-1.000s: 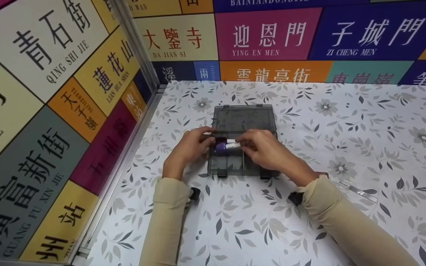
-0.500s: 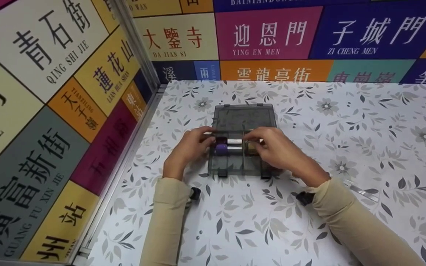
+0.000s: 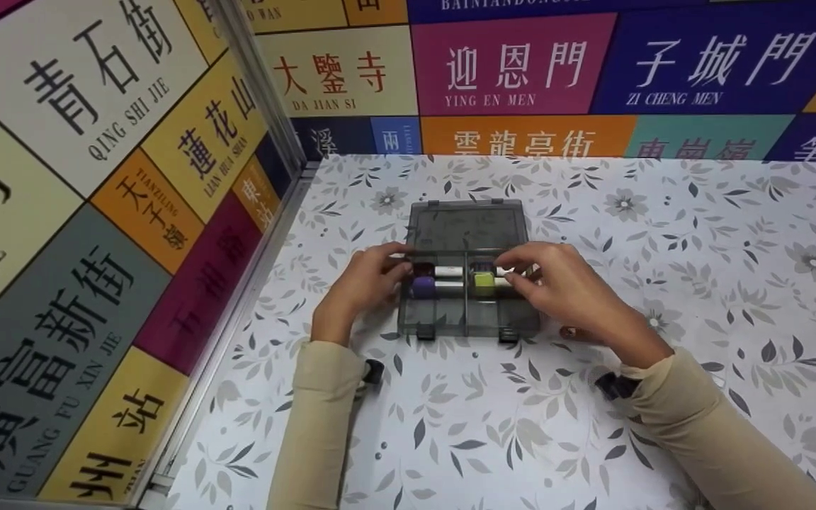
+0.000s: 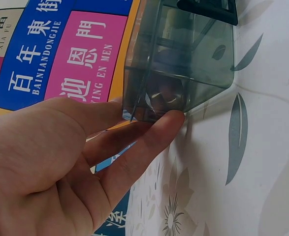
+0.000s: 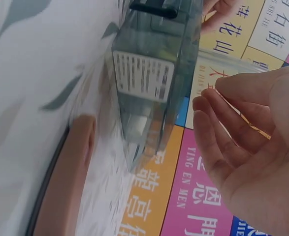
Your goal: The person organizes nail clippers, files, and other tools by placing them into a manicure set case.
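Observation:
In the head view a smoky, see-through plastic compartment box [image 3: 450,320] lies with its lid [image 3: 467,225] laid back. My left hand [image 3: 360,287] holds its left end, thumb at the rim and fingers against the end wall. Two small cylinders, one with a purple end [image 3: 423,286] and one with a dark end [image 3: 423,270], lie side by side in the left half. In the right half sit a yellow-ended cylinder [image 3: 484,282] and a dark purple-ended one. Over their pale ends hovers my right hand [image 3: 560,287], fingers loosely curved; its wrist view shows nothing between them.
The box's front compartments border two dark latches [image 3: 426,331]. A brown bar-like thing [image 5: 65,182] with a dark edge lies on the flower-patterned table cover [image 3: 734,297]. Panels with lettering [image 3: 507,71] stand behind and to the left.
My right hand set a purple-ended cylinder into the left half, then moved right to the box's right half, uncovering the yellow-ended and dark purple-ended cylinders. My left hand stayed in place.

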`<action>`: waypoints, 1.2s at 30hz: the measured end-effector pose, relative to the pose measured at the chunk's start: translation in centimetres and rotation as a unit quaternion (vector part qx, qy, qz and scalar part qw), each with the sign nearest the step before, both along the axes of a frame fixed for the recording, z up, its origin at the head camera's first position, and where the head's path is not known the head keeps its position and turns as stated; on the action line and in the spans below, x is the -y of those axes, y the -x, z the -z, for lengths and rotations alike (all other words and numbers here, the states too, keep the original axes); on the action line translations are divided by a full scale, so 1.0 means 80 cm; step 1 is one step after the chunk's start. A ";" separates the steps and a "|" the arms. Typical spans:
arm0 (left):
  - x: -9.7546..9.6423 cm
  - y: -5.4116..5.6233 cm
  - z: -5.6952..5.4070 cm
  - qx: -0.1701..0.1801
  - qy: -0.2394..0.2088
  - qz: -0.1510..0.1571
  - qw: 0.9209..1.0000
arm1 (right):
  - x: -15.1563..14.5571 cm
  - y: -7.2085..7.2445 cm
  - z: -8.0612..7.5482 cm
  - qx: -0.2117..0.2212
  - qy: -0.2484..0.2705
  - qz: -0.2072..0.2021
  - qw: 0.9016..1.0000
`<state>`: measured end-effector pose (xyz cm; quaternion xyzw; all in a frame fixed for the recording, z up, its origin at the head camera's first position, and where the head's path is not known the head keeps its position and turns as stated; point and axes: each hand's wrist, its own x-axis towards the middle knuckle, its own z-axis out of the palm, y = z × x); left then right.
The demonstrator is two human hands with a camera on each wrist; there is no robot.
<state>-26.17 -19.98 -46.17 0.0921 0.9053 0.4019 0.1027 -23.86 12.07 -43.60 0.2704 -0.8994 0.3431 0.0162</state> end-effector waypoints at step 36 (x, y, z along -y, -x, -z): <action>0.002 0.002 0.002 -0.024 0.005 0.008 1.000 | -0.128 -0.036 0.012 0.001 -0.068 0.010 0.998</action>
